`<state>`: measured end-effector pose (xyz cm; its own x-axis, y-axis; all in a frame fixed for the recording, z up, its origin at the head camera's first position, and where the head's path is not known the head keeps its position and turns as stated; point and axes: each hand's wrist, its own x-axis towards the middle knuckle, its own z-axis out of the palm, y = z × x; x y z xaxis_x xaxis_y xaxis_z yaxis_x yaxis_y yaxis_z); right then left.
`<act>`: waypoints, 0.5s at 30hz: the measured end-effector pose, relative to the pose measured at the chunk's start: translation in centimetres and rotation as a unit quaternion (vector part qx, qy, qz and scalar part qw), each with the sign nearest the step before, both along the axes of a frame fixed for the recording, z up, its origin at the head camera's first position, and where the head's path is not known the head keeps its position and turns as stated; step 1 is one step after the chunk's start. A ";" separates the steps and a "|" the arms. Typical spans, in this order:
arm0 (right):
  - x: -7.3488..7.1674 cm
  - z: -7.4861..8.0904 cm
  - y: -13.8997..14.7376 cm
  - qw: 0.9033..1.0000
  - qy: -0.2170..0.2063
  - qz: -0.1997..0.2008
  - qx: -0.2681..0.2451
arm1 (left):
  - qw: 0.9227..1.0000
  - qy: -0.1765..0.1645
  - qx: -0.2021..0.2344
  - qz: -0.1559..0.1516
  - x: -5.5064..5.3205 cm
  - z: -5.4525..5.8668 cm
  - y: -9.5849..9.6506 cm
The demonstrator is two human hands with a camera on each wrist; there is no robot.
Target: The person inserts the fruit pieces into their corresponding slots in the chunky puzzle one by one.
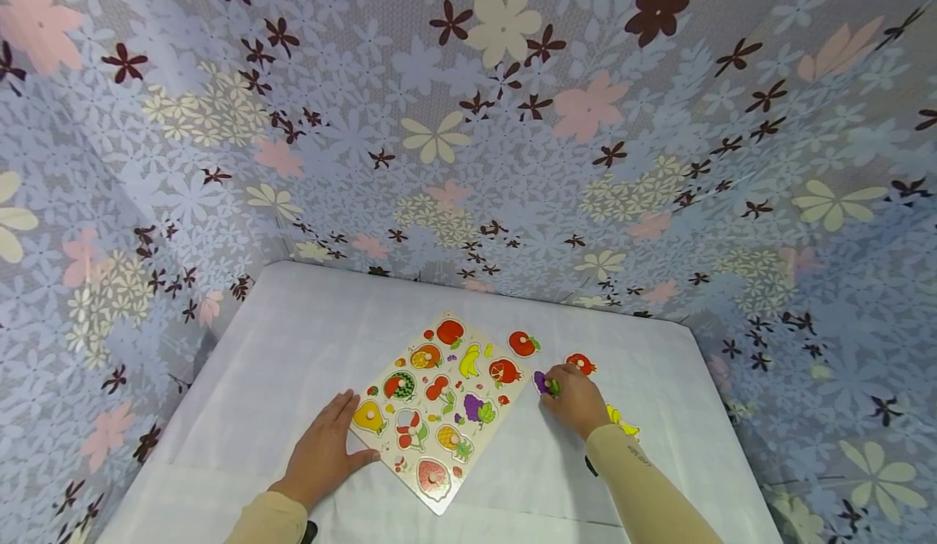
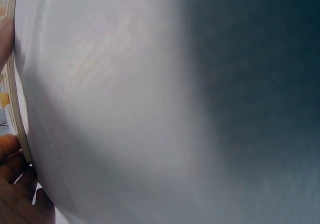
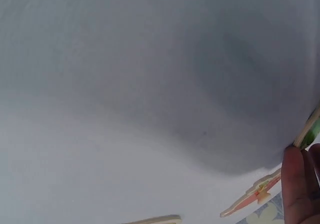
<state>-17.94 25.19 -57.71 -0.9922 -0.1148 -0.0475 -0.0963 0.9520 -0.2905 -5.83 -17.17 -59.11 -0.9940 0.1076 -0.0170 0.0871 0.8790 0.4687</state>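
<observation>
A puzzle board (image 1: 428,382) with fruit pictures lies turned cornerwise on the white cloth. My left hand (image 1: 322,450) holds its left corner between spread thumb and fingers; in the left wrist view the fingers (image 2: 11,171) reach the board's edge (image 2: 19,119). To the right of the board, my right hand (image 1: 578,402) pinches a purple grape piece (image 1: 540,381) with a green leaf. Only its thin edge and some green show in the right wrist view. Just beyond that hand lies a red pomegranate piece (image 1: 581,363). A yellow banana piece (image 1: 622,420) sits beside the wrist, partly hidden.
A red apple piece (image 1: 521,343) lies near the board's upper right edge. White cloth (image 1: 293,324) covers the table. Flower-patterned curtains (image 1: 468,162) hang behind it and on both sides.
</observation>
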 end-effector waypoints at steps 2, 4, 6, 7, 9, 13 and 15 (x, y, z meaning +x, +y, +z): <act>0.0 -0.1 -0.1 1.000 0.004 -0.001 0.005 | 1.000 -0.002 0.000 0.001 -0.1 -0.1 0.0; 0.0 -0.2 -0.2 1.000 0.009 -0.001 0.009 | 1.000 -0.001 -0.002 0.002 0.0 -0.1 -0.1; 0.0 -0.2 -0.3 1.000 0.016 -0.001 0.009 | 1.000 -0.001 -0.002 0.002 0.0 0.0 -0.1; 0.0 -0.1 -0.4 1.000 0.018 0.000 0.009 | 1.000 -0.001 -0.003 0.002 0.0 0.0 -0.1; -0.1 -0.1 -0.5 1.000 0.024 0.001 0.009 | 1.000 -0.001 -0.003 0.002 0.1 0.1 -0.1; 0.0 -0.2 -0.4 0.999 0.032 0.001 0.009 | 1.000 0.000 0.002 0.000 0.1 0.3 0.0; 0.0 -0.2 -0.4 0.999 0.036 0.000 0.008 | 1.000 0.001 0.003 -0.001 0.1 0.3 0.1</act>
